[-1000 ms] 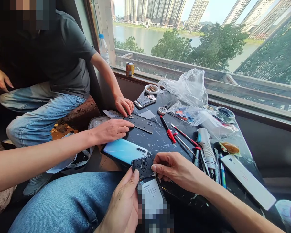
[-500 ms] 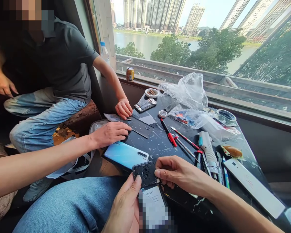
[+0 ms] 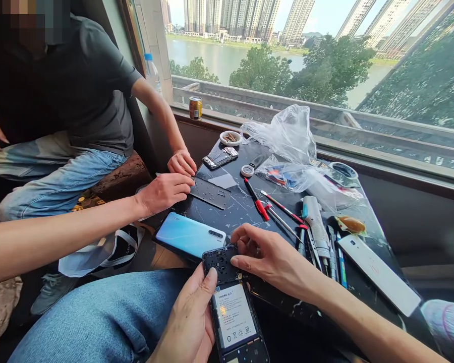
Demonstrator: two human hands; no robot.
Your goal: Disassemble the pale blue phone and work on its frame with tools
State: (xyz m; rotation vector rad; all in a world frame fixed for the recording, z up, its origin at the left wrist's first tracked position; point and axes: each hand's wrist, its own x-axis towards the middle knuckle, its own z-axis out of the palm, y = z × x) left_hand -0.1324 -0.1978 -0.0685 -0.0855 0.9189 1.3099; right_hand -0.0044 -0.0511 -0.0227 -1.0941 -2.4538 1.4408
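My left hand (image 3: 191, 320) is closed around an opened smartphone (image 3: 234, 315), with the thumb on its upper left edge. The phone's back is off. A white-labelled battery fills its middle, and a black inner cover (image 3: 220, 266) lies across the top end. My right hand (image 3: 263, 254) has its thumb and curled fingers at the phone's upper right edge; some fingertips are hidden. Just beyond the phone, a light-blue smartphone (image 3: 191, 234) lies back-up on the dark table (image 3: 245, 222).
Another person's hand (image 3: 168, 192) reaches in from the left, and a seated person's hand (image 3: 182, 162) meets it by a black phone panel (image 3: 212, 193). To the right lie a red pen (image 3: 260, 207), a white-grey handheld tool (image 3: 318, 227) and a white phone (image 3: 380, 275).
The view has shifted, and the opened phone shows more of its battery label. My right thumb has moved up along the phone's edge. The nearer co-worker's fingers have drawn together at the panel.
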